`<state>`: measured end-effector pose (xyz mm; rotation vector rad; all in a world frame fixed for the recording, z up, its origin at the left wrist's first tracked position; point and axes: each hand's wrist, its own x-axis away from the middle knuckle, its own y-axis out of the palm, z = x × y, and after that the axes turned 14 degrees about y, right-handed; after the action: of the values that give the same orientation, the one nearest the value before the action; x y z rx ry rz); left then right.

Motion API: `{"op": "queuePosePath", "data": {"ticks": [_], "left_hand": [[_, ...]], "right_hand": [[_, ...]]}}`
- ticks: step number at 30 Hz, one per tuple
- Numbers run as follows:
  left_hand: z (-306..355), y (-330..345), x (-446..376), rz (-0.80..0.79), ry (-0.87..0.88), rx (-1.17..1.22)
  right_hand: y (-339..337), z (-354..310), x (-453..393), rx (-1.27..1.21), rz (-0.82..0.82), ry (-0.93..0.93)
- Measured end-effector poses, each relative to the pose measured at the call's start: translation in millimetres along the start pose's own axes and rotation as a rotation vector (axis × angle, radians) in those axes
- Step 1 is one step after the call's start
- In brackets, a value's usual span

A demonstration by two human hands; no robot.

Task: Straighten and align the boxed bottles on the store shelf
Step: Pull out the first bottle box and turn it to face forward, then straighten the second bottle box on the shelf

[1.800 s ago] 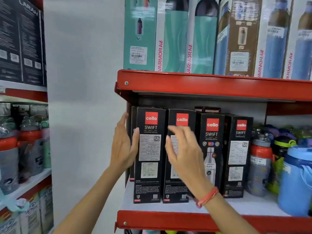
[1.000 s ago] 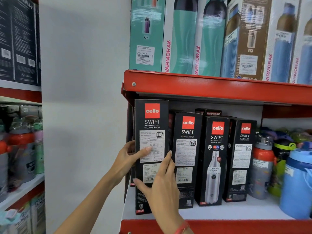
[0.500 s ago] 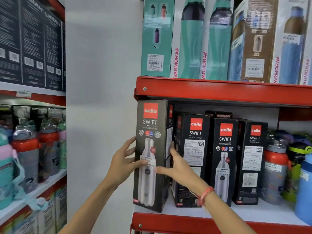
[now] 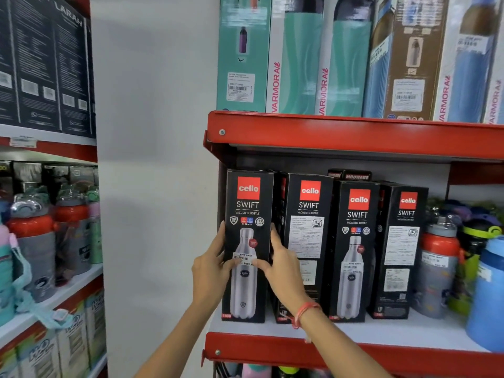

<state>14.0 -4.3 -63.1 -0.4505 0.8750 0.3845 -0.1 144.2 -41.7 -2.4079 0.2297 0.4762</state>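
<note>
Several black cello SWIFT bottle boxes stand in a row on the white shelf (image 4: 381, 335) with a red front lip. The leftmost box (image 4: 249, 214) stands upright at the shelf's left end with its bottle picture facing me. My left hand (image 4: 211, 268) grips its left edge and my right hand (image 4: 281, 266) grips its right edge, thumbs on the front. To its right stand a second box (image 4: 309, 208) showing a label side, a third box (image 4: 356, 241) showing a bottle picture, and a fourth box (image 4: 403, 241) showing a label side.
Loose bottles (image 4: 439, 268) and a blue jug (image 4: 488, 296) crowd the shelf's right part. Tall Varmora boxes (image 4: 297, 55) fill the red shelf (image 4: 354, 132) above. A white wall (image 4: 158, 159) lies left of the rack, then another rack with bottles (image 4: 35, 246).
Both hands lifted the leftmost box off the shelf, turned it from label side to picture side, and now it stands back on the shelf in line with the row.
</note>
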Motion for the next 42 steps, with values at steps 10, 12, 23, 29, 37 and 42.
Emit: {"op": "queuePosePath", "data": {"ticks": [10, 12, 23, 29, 37, 42], "left_hand": [[6, 9, 10, 0.125, -0.003, -0.186], [15, 11, 10, 0.171, 0.071, -0.211], [66, 51, 4, -0.004, 0.179, 0.086], [81, 52, -1, -0.237, 0.006, 0.316], [88, 51, 2, -0.305, 0.001, 0.341], [88, 75, 2, -0.204, 0.024, 0.094]], "right_hand": [[-7, 23, 14, 0.236, 0.552, 0.235], [-9, 27, 14, 0.163, 0.423, 0.318], [-59, 39, 29, -0.181, 0.309, 0.013], [-106, 46, 34, -0.31, 0.128, -0.095], [-139, 71, 9, -0.369, -0.387, -0.104], [-125, 75, -17, -0.368, -0.394, -0.031]]}}
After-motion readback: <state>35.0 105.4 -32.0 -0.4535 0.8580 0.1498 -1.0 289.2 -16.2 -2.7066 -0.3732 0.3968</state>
